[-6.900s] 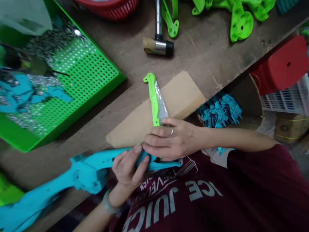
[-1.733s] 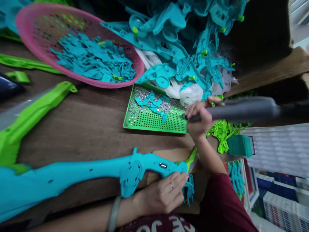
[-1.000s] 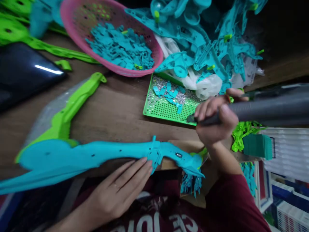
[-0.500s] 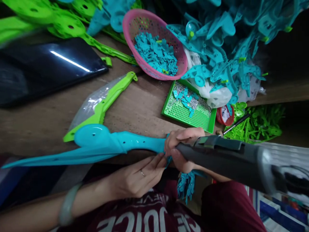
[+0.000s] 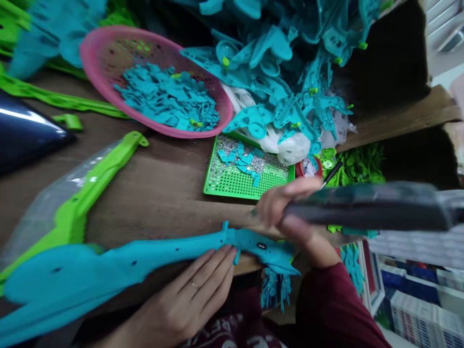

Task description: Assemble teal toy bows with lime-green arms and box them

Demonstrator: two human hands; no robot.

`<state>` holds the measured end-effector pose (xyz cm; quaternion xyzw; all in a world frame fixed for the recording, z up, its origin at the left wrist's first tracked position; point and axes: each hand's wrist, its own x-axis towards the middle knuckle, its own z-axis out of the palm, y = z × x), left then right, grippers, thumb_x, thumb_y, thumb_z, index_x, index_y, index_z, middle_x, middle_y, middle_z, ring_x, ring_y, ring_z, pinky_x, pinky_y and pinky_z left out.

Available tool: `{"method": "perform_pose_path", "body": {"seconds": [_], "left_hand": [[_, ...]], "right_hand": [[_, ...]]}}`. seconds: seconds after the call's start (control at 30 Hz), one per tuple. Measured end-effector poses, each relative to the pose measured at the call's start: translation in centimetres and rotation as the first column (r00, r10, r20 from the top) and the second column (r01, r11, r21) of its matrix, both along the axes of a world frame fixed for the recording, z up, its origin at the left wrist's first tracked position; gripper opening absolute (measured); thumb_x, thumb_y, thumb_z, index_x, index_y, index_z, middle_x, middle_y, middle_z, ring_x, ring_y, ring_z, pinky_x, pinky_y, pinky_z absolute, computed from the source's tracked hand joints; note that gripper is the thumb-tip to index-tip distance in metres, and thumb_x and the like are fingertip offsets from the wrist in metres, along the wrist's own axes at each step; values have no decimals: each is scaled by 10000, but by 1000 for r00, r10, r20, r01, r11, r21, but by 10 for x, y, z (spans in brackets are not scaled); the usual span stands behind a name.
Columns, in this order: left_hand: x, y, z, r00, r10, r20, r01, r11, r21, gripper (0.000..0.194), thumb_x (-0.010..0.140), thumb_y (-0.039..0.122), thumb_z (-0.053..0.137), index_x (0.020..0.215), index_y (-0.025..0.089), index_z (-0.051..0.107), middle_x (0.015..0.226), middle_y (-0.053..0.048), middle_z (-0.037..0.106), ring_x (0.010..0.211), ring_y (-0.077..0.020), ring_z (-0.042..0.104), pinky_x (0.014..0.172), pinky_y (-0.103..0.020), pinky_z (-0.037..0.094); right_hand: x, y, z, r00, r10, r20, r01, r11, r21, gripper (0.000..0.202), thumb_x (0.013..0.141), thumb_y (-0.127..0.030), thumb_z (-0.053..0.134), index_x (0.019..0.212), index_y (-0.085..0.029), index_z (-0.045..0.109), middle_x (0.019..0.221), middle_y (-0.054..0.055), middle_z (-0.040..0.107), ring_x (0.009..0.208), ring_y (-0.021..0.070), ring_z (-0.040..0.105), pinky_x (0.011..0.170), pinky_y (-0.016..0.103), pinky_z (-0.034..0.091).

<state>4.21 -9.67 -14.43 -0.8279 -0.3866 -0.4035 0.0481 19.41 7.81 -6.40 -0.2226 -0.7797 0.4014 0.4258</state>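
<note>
A long blue plastic toy blade [image 5: 155, 253] with a rounded disc and screw holes lies across the table's front edge. The fingers of my left hand [image 5: 195, 290], straight and side by side, press on its near edge beside a short crosspiece; the thumb is hidden. Wrapped in my right hand [image 5: 282, 208] is a dark, cylindrical electric screwdriver [image 5: 362, 208], blurred by motion. It is raised above the toy's right end, with its tip pointing left and apart from the toy. A dark oval mark or slot shows on that end.
Behind sit a pink basket [image 5: 159, 130] of small blue pieces and a green perforated tray [image 5: 232, 188] with screws and blue tabs. A green part with a clear blade [image 5: 79, 198] lies left, near a dark glossy device [image 5: 25, 130]. Blue parts [image 5: 268, 53] are heaped at the back.
My right hand has lifted the screwdriver up and away from the toy's right end, uncovering it. My left hand now lies flatter along the toy. The view has shifted right.
</note>
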Motion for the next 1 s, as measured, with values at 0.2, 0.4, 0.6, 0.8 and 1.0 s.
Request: {"method": "perform_pose_path", "body": {"seconds": [0.2,0.4,0.6,0.8,1.0], "left_hand": [[11,1,-1,999,-40,-11,40,999,-1,421,988,124,314,1169,39,684,1308,-203,680,1281,-305,618,1248,-516,331],[12,1,0,997,-65,29,66,997,-38,402,981,120,339,1156,43,693,1315,-206,676,1299,-313,603,1235,-507,352],[10,4,-2,997,-50,56,54,995,-79,385,975,85,376,1199,47,686,1392,-190,630,1381,-317,525,1261,-484,300],[9,4,-1,997,-23,80,31,993,-112,377,990,77,390,1251,57,662,1397,-190,626,1394,-316,510,1233,-483,341],[6,6,-2,998,-23,60,27,998,-64,325,981,72,488,1260,10,643,1358,-216,647,1370,-317,538,1183,-464,423]], "right_hand": [[13,80,-8,778,-559,-288,543,828,-140,215,770,-386,588,919,-261,497,505,-123,375,368,92,407,411,239,390],[14,84,-27,812,-548,-201,521,836,-175,298,773,-487,564,972,-280,487,538,-119,333,395,92,390,442,258,381],[14,83,-27,787,-577,-217,548,816,-181,353,776,-497,590,1016,-277,454,555,-117,380,407,98,428,465,266,394],[13,90,-32,794,-532,-294,494,847,-198,361,770,-499,652,972,-264,466,541,-125,429,396,88,445,455,259,406],[11,45,14,777,-524,-350,490,851,-188,245,828,-416,642,999,-281,529,550,-113,421,403,88,465,439,239,450]]}}
